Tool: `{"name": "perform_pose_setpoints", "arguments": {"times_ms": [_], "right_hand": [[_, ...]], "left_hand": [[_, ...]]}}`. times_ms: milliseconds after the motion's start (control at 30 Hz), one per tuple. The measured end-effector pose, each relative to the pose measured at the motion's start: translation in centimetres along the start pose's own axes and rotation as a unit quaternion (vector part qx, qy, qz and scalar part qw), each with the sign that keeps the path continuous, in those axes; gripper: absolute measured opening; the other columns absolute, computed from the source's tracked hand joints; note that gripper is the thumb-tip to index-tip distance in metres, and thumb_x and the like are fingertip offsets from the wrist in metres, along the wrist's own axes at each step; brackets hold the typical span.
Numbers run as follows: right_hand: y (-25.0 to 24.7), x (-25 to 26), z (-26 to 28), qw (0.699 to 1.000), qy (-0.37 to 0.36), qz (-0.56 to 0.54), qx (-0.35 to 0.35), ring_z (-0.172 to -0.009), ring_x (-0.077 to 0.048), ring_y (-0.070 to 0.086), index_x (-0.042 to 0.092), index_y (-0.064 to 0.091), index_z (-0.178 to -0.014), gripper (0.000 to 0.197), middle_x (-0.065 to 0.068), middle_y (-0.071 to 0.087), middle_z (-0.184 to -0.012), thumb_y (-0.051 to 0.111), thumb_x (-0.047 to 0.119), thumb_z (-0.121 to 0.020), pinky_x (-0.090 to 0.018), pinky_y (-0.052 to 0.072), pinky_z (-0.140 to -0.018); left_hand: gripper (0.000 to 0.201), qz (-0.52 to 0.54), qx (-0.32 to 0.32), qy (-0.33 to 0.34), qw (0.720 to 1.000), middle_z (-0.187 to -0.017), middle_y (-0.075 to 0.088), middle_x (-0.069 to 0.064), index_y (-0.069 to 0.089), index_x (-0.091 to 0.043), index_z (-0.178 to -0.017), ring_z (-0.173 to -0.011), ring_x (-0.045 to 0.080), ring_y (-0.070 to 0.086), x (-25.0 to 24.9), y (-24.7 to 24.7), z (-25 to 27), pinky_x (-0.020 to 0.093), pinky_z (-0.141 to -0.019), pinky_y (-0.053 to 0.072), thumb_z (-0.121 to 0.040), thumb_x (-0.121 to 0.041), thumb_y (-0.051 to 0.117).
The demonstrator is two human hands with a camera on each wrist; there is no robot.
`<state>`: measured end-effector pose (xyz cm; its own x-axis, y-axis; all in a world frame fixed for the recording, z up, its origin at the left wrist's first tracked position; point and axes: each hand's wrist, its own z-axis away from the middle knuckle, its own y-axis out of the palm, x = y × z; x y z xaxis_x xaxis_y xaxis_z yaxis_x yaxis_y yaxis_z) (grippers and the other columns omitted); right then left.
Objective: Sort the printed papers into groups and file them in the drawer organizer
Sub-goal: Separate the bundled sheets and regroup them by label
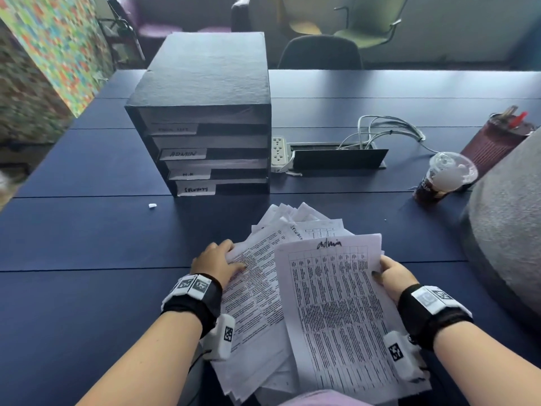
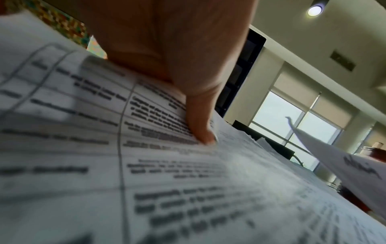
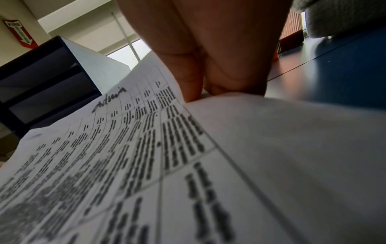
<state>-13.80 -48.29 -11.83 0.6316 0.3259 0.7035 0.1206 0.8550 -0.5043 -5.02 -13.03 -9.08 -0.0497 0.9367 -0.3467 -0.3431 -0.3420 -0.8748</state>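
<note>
A loose stack of printed papers point(image 1: 257, 288) lies fanned out at the table's near edge. My left hand point(image 1: 218, 260) grips its left side, thumb on the top page point(image 2: 167, 165), fingers curled over the edge. My right hand point(image 1: 392, 273) pinches the right edge of a sheet headed "admin" point(image 1: 333, 303), lifted a little off the stack; the same sheet point(image 3: 146, 148) fills the right wrist view. The black drawer organizer point(image 1: 205, 83) stands beyond the papers at centre left, with several labelled drawers, one reading "ADMIN" point(image 1: 183, 153).
The dark blue table point(image 1: 87, 244) carries a power strip point(image 1: 278, 150) and cable box point(image 1: 336, 159) right of the organizer. An iced drink cup point(image 1: 445, 177) and a red tumbler point(image 1: 494, 142) stand far right, beside a grey cushion point(image 1: 509, 230). Chairs stand behind the table.
</note>
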Motion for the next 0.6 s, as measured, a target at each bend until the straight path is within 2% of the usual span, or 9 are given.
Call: {"name": "perform_pose_setpoints", "arguments": {"times_ms": [67,133,200,267,333,400,467,600], "right_hand": [[0.3,0.1,0.2,1.0,0.0,-0.023,-0.006,-0.08,-0.033,0.067,0.025,0.068,-0.078,0.045,-0.005,0.072,-0.078,0.042,-0.011,-0.085,-0.049,0.052,-0.082],[0.4,0.5,0.5,0.999,0.008,-0.043,-0.005,-0.074,-0.031,0.065,0.022,0.067,-0.078,0.045,-0.002,0.072,-0.07,0.04,-0.014,-0.086,-0.046,0.053,-0.077],[0.4,0.7,0.5,0.999,0.008,-0.034,-0.002,-0.08,-0.033,0.065,0.02,0.066,-0.081,0.042,-0.006,0.07,-0.078,0.041,-0.014,-0.086,-0.048,0.052,-0.082],[0.1,0.5,-0.1,0.999,0.012,-0.029,-0.017,-0.091,-0.035,0.064,0.015,0.067,-0.092,0.034,-0.01,0.068,-0.087,0.045,-0.011,-0.086,-0.05,0.049,-0.09],[-0.4,0.7,-0.3,0.999,0.024,-0.011,-0.04,-0.095,-0.034,0.063,0.008,0.064,-0.102,0.027,-0.012,0.066,-0.091,0.049,-0.007,-0.085,-0.046,0.048,-0.093],[-1.0,1.0,-0.5,0.998,0.025,0.012,-0.053,-0.092,-0.029,0.062,0.009,0.064,-0.102,0.023,-0.013,0.065,-0.093,0.054,-0.001,-0.083,-0.037,0.048,-0.087],[-1.4,1.4,-0.9,0.998,0.026,0.032,-0.054,-0.098,-0.032,0.061,0.007,0.064,-0.107,0.029,-0.018,0.066,-0.103,0.058,0.006,-0.078,-0.038,0.048,-0.088],[-1.6,1.9,-1.1,0.994,0.076,0.074,-0.022,-0.111,-0.031,0.056,-0.002,0.053,-0.126,0.037,-0.022,0.056,-0.126,0.049,0.0,-0.09,-0.035,0.044,-0.095]], "left_hand": [[0.023,0.054,-0.024,0.002,0.998,-0.091,0.048,0.003,0.048,-0.021,-0.083,-0.085,0.028,0.056,0.5,-0.3,0.1,0.034,-0.075,0.046,-0.085,-0.039,0.062],[0.02,0.077,-0.057,-0.011,0.995,-0.092,0.052,0.007,0.051,-0.015,-0.086,-0.082,0.029,0.055,0.9,-0.9,-0.1,0.033,-0.07,0.043,-0.09,-0.033,0.058],[0.018,0.111,-0.088,-0.026,0.99,-0.089,0.057,0.008,0.051,-0.01,-0.091,-0.078,0.028,0.053,1.3,-1.6,-0.2,0.031,-0.066,0.038,-0.092,-0.027,0.055],[0.012,0.162,-0.11,-0.043,0.98,-0.085,0.059,0.006,0.05,-0.011,-0.091,-0.075,0.027,0.052,1.5,-2.1,-0.3,0.031,-0.065,0.037,-0.09,-0.021,0.058],[0.015,0.22,-0.082,-0.061,0.97,-0.093,0.064,0.006,0.053,-0.014,-0.097,-0.08,0.024,0.056,1.2,-2.2,-0.3,0.029,-0.069,0.041,-0.085,-0.012,0.063],[0.033,0.251,-0.014,-0.057,0.966,-0.103,0.065,0.004,0.054,-0.015,-0.109,-0.086,0.02,0.059,0.3,-1.8,0.3,0.025,-0.075,0.044,-0.08,-0.007,0.069],[0.042,0.239,0.031,-0.037,0.97,-0.105,0.064,0.002,0.051,-0.017,-0.117,-0.09,0.02,0.061,-1.1,-1.0,1.2,0.025,-0.078,0.046,-0.08,-0.011,0.071],[0.047,0.162,0.1,0.019,0.982,-0.114,0.062,0.002,0.04,-0.025,-0.127,-0.097,0.02,0.06,-3.6,1.3,3.2,0.028,-0.085,0.047,-0.086,-0.023,0.063]]}}
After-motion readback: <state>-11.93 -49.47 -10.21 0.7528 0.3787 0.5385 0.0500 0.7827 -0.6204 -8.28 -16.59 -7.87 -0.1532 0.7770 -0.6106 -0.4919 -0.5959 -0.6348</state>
